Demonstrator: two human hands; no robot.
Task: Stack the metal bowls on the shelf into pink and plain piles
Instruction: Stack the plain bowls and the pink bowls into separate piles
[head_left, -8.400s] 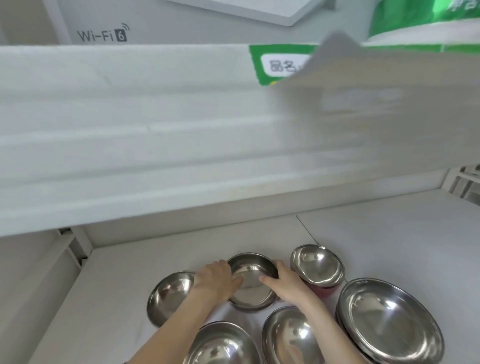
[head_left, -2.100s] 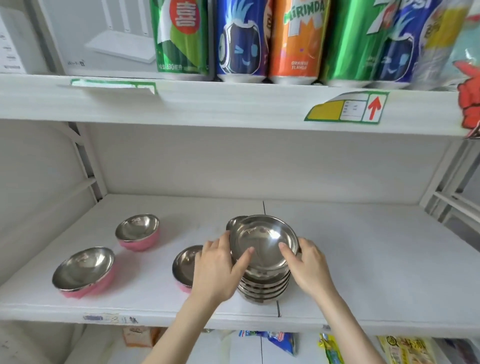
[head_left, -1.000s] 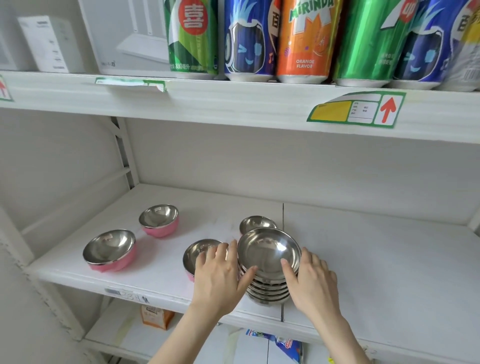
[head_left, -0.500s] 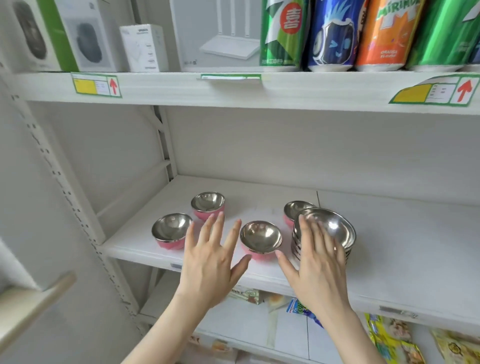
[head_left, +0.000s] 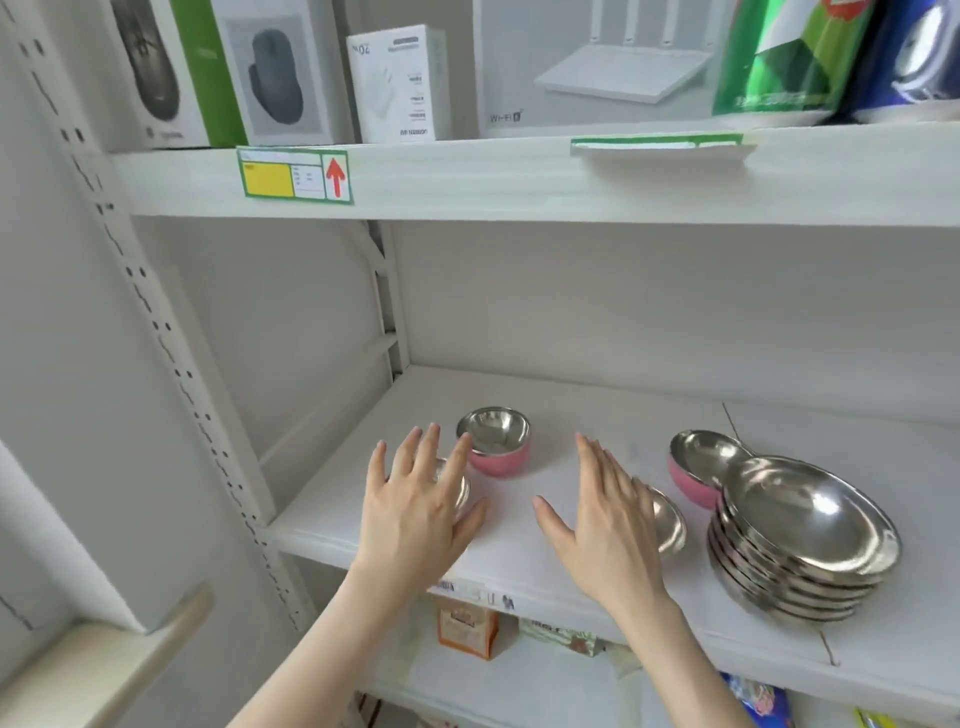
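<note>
Head view, white metal shelf (head_left: 597, 405), middle tier. Left hand (head_left: 415, 514): fingers straight and spread, palm down, gripping nothing; it sits in front of a small steel bowl (head_left: 460, 487) at the left front, which it largely hides; contact cannot be confirmed, nor the bowl's outer colour. Right hand (head_left: 608, 530): fingers straight and close together, thumb out, holding nothing; it covers the left part of a second steel bowl (head_left: 669, 526) near the front edge; contact cannot be confirmed.

Pink-sided steel bowl (head_left: 496, 441): upright, toward the back left, just beyond the left hand's fingertips. Another pink-sided steel bowl (head_left: 693, 465): upright, behind the pile and partly hidden by it. Pile of plain steel bowls (head_left: 802, 538): several nested, leaning slightly, at the right front of the shelf; well apart from both hands.

Upper tier: two boxed computer mice (head_left: 275, 73), a small white box (head_left: 397, 83), a router box (head_left: 592, 62), and large drink cans (head_left: 789, 57); a yellow price label with a red arrow (head_left: 293, 174) on its front edge.
</note>
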